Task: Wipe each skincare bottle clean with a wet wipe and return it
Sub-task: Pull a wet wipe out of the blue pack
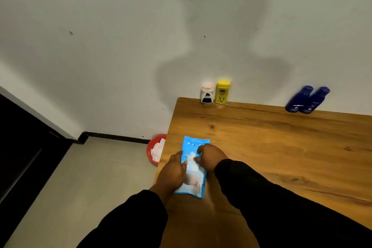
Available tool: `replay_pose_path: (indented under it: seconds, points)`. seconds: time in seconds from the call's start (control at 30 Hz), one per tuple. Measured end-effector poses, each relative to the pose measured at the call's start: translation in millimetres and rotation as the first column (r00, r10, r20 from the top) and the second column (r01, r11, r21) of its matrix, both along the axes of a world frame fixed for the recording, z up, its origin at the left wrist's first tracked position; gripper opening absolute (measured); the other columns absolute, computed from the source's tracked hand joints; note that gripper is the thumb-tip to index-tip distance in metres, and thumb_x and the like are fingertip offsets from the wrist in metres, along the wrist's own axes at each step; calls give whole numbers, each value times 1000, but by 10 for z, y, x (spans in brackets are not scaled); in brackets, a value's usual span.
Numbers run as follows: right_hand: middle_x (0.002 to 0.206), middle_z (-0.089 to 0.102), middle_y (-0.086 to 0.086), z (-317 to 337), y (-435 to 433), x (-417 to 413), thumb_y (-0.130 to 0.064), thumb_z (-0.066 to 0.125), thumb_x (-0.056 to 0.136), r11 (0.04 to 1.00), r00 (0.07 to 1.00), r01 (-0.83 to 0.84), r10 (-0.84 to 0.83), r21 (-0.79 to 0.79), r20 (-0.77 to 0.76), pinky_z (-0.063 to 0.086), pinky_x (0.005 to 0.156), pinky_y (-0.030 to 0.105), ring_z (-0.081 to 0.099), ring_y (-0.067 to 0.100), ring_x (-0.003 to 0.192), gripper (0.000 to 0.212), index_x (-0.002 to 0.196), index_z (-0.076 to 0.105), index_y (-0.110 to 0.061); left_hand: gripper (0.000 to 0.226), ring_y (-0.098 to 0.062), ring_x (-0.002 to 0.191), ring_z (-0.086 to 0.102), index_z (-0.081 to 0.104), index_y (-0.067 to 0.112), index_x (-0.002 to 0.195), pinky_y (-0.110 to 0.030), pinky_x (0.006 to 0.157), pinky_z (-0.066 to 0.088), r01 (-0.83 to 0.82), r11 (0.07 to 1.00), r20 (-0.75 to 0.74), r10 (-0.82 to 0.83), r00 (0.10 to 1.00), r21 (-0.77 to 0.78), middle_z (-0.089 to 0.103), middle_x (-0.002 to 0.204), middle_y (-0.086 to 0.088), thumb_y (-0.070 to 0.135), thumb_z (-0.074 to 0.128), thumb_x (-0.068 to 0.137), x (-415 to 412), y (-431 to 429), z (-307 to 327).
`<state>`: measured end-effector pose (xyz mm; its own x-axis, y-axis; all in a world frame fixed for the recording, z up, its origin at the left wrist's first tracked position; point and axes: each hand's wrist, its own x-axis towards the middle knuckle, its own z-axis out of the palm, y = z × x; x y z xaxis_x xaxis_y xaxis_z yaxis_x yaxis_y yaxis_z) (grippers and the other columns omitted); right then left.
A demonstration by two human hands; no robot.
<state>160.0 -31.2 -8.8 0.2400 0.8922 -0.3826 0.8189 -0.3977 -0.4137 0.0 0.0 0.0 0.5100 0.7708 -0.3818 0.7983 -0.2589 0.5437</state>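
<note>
Item 1. Wipes pack [194, 167]: light blue, flat on the near left corner of the wooden table [281, 147], long side running away from us. We noted a white patch at the middle of its top face.

Item 2. Left hand [173, 173]: black sleeve. It gripped the pack's left edge, with the fingers curled over onto the top.

Item 3. Right hand [211, 157]: black sleeve. Its thumb and forefinger were closed narrowly on the white patch. We could not tell whether they pinched a wipe or the pack's flap.

Item 4. White bottle [207, 93]: pale cap, dark label, upright at the table's far edge against the wall.

Item 5. Yellow bottle [222, 92]: upright, just right of the white one.

Item 6. Two dark blue bottles [307, 99]: side by side at the far edge, well apart from the first pair. They appeared tilted, though this was near the edge of the wide-angle view.

Item 7. Red basin [150, 151]: on the floor beside the table's left edge, partly hidden by it. We logged crumpled white wipes [158, 150] inside.
</note>
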Motion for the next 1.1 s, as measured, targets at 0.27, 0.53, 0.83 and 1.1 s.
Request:
replay_pose_path:
  seconds: [0.27,0.53,0.83,1.1]
  points:
    - [113,58,0,-83,31,-191,-58,66,74,990,994,101,-96,96,-53,44,80,29,57,19,102,51,110,60,-22,33,-18,116,57,48,16,134,-23,95,44,16,997,65,-21,998,71,51,137,-6,19,40,102,-97,130,-185]
    - [90,67,6,-44,98,-225,-16,57,87,907,872,400,-331,134,-362,45,77,28,62,21,88,13,77,65,-14,27,-19,109,58,56,20,122,-30,95,49,-23,999,49,22,999,34,56,128,-4,12,48,97,-63,283,-237]
    - [84,69,13,201,-54,101,-12,51,94,457,-78,846,-402,-274,-912,54,64,32,66,23,76,12,87,60,-10,30,-18,118,56,55,23,128,-29,96,50,-157,979,58,151,987,127,56,135,0,24,45,100,175,359,-105]
    - [91,66,13,413,-143,245,-12,66,85,496,23,857,-311,-142,-950,51,79,39,60,25,83,1,85,65,-12,44,-29,106,65,59,13,123,-42,98,51,-129,816,424,420,802,-563,66,119,-9,46,40,100,516,549,574]
